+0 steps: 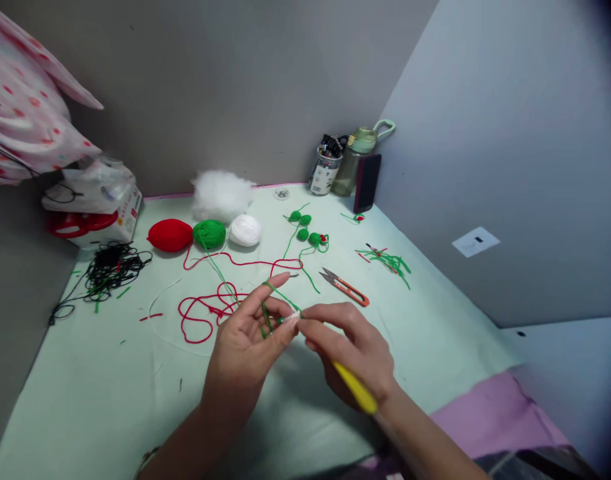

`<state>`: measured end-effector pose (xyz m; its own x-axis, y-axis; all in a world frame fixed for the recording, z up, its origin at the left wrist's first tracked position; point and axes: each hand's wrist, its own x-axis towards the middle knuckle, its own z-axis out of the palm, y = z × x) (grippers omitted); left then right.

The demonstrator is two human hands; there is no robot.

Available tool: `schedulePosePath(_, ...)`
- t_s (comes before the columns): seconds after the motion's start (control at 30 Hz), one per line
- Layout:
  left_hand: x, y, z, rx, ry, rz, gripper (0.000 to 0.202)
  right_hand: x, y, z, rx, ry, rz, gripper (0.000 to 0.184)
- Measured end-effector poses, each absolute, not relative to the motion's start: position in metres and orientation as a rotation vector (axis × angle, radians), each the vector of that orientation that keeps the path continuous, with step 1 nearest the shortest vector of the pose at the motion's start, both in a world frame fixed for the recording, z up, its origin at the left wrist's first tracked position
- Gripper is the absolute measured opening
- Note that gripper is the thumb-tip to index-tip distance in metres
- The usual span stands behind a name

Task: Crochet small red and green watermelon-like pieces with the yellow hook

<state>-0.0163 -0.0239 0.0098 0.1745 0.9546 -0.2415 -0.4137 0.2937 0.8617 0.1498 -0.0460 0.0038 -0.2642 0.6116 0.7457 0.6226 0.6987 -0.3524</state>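
My left hand (250, 333) pinches a small white crocheted piece (291, 317) between thumb and fingers, with green yarn (281, 292) drawn over its raised index finger. My right hand (352, 343) is closed round a crochet hook with a yellow handle (355, 388), and its fingertips meet the left hand's at the small piece. The hook's tip is hidden at the work. Behind the hands lie a green yarn ball (210, 234), a white yarn ball (245, 230) and a red yarn ball (170, 235). Loose red yarn (198, 320) loops beside my left hand.
Orange thread snips (345, 287) lie beyond my right hand, near several small green balls (305, 219) and yarn scraps (390, 261). White stuffing (222, 195), a pen cup (325, 172), a bottle (349, 167) and a phone (368, 183) stand at the back. Tangled black yarn (112, 267) lies left.
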Motion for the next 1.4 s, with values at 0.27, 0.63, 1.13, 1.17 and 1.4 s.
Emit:
schedulePosePath(0.27,-0.021,-0.016,0.013,0.463,0.774,0.968,0.044,0.151,-0.035,0.001,-0.875,-1.39,0.639,0.022)
schedulePosePath(0.63,-0.017,-0.02,0.01,0.477,0.743,0.975,0.046,0.149,-0.047,-0.003,-0.977,-1.817,0.28,0.041)
schedulePosePath(1.13,-0.017,-0.021,0.008,0.602,0.824,1.022,0.037,0.15,-0.028,-0.002,-0.886,-1.154,1.045,0.019)
schedulePosePath(1.17,-0.017,-0.021,0.008,0.599,0.83,1.016,0.036,0.151,-0.028,-0.002,-0.877,-1.124,1.081,0.02)
schedulePosePath(1.4,-0.018,-0.02,0.008,0.676,0.906,1.04,0.038,0.152,-0.037,0.002,-0.922,-1.286,0.886,0.021)
